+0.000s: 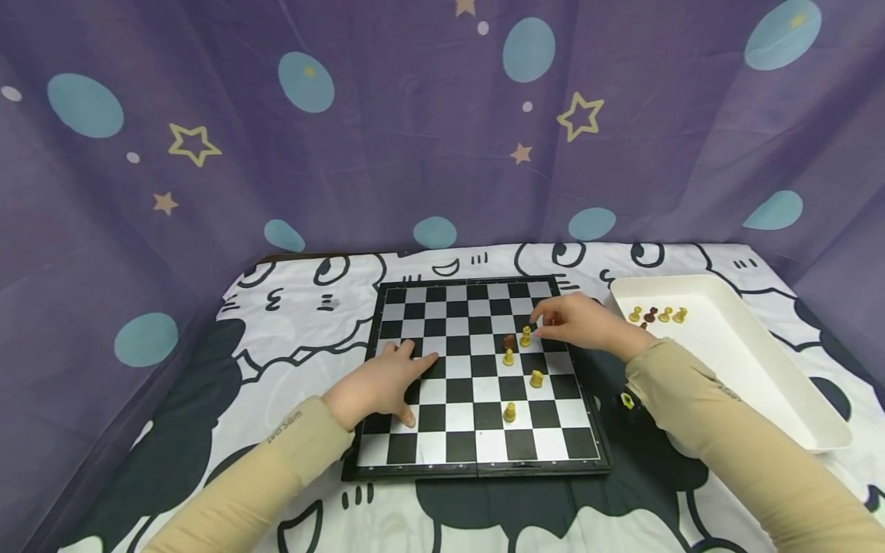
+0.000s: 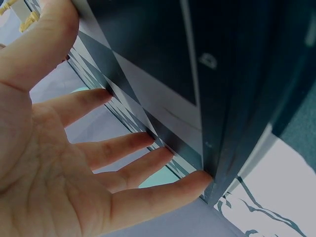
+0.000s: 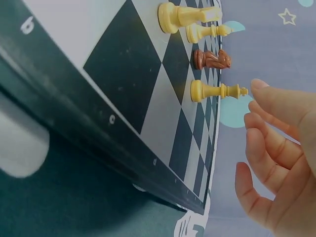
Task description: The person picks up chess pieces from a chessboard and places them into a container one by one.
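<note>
My left hand (image 1: 380, 382) lies over the left side of the checkered chessboard (image 1: 477, 470), fingers spread and fingertips at its surface. In the left wrist view those fingers (image 2: 133, 197) are nearly straight, with nothing held. My right hand (image 1: 588, 324) is over the board's right edge, fingers loosely bent, thumb tip close to a tall yellow chess piece (image 3: 217, 92) with a crowned top. No piece shows between its fingers. Beside the tall piece stands a brown knight (image 3: 212, 59). Other yellow pieces stand nearby, including one close to the board's front (image 1: 509, 412).
To the right, a white tray (image 1: 747, 384) holds several yellow and brown pieces near its far left end. A small dark and yellow object (image 1: 627, 400) lies between board and tray, beside the right sleeve. Cartoon-print cloth (image 1: 297, 315) covers the table; a purple curtain (image 1: 415, 153) hangs behind.
</note>
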The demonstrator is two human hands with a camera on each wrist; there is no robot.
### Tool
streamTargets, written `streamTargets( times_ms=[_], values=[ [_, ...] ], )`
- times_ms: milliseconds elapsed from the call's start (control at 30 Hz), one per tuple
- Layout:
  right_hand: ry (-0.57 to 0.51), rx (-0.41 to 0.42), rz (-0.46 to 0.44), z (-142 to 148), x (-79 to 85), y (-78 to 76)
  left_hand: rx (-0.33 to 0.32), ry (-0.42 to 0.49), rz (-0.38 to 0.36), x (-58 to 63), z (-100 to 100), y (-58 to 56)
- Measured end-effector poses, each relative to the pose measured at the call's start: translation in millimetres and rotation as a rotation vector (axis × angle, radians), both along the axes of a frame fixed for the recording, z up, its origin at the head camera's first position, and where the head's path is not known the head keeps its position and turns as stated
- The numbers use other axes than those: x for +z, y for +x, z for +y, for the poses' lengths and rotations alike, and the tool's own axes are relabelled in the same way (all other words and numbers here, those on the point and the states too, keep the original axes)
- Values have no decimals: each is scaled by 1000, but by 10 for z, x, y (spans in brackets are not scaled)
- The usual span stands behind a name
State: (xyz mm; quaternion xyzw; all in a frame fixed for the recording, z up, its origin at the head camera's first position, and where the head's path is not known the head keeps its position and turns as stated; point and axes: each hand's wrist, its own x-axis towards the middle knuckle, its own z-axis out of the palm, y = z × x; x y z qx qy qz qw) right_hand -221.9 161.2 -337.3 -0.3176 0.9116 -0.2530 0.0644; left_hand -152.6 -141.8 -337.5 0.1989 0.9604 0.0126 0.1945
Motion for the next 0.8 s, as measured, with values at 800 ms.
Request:
streamTargets(
  times_ms=[800],
  values=[
    [36,-17,-16,-129,-129,-73,8,4,-2,7,6,8]
  ],
)
